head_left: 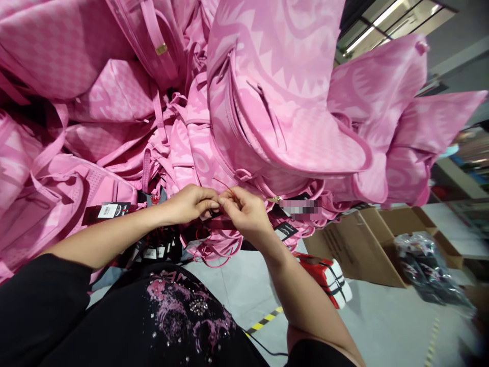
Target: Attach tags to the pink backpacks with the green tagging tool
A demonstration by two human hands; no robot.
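Note:
My left hand [196,203] and my right hand [246,210] meet in front of a pink patterned backpack [282,102], fingertips pinched together. A thin reddish string [224,184] sticks up from between the fingers of my right hand. What the left fingertips pinch is mostly hidden; a small dark piece shows under them. Just right of my hands, a black hang tag [286,231] dangles below the backpack. Its small gold-coloured metal fitting [275,199] shows near my right hand.
More pink bags [110,92] crowd the left, and others [376,107] stand to the right. Another tag with a white label [110,210] lies left. On the floor are an open cardboard box [367,244], a red and white bundle [330,280] and plastic-wrapped dark goods [424,265].

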